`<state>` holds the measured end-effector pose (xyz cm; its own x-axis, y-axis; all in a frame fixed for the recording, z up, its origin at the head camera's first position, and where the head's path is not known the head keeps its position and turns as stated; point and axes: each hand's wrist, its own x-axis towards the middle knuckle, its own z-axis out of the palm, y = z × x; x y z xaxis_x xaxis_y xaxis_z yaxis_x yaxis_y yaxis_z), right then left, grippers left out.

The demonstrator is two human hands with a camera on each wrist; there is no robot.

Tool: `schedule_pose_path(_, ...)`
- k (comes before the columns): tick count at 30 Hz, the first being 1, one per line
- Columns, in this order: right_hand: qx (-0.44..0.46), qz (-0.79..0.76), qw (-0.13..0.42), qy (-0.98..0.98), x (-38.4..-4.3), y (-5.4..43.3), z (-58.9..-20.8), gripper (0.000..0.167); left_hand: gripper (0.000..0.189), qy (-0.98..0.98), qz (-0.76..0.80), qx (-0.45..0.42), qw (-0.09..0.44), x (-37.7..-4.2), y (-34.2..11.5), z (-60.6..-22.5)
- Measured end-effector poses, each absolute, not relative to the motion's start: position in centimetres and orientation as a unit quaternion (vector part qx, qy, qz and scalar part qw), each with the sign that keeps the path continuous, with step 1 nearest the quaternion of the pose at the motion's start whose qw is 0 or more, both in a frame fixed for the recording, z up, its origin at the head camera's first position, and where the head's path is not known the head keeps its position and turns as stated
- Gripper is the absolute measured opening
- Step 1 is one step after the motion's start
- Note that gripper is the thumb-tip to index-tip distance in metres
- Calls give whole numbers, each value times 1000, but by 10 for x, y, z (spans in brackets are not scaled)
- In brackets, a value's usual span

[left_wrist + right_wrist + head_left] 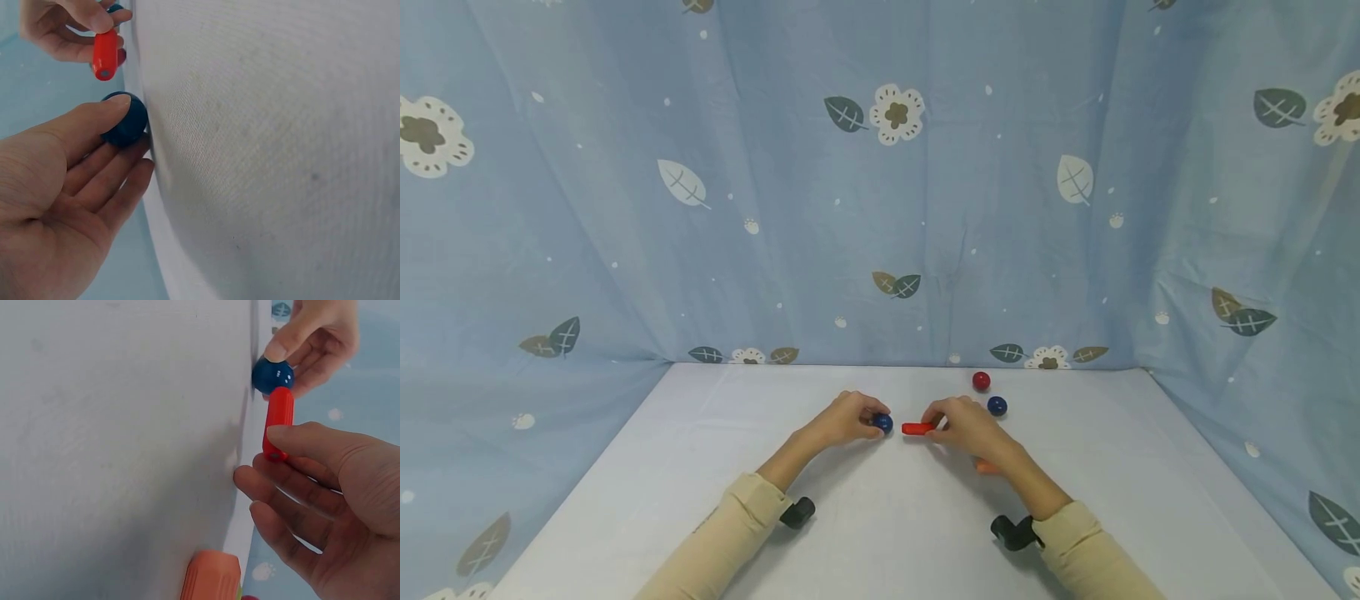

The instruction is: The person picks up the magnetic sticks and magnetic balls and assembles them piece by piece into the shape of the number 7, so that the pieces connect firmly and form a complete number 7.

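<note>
In the head view my left hand (850,418) pinches a dark blue ball (883,423) between thumb and fingers, close over the white table. Small white marks show on this ball in the right wrist view. Facing it across a narrow gap, my right hand (964,425) pinches a short red ribbed stick (916,428) by its near half. The stick points level towards the ball, and the left wrist view shows a small hole in its rounded end (105,73). Ball and stick are apart in the head view.
Behind my right hand lie a second dark blue ball (997,406) and a red ball (981,381). An orange ribbed piece (987,467) lies partly hidden under my right forearm. A blue patterned curtain (805,208) hangs at the back edge of the white table (865,533).
</note>
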<state>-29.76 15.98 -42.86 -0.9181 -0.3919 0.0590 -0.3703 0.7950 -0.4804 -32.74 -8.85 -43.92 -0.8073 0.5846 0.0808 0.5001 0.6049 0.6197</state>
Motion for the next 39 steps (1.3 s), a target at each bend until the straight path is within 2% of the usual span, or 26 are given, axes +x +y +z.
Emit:
schedule_pose_path(20,-197,-254,32,946,-305,149,-431,17,34,889,331,307,69,-329,-90,-440)
schedule_pose_path(39,-187,-255,16,948,-306,149,-435,18,34,885,337,315,59,-327,-91,-441)
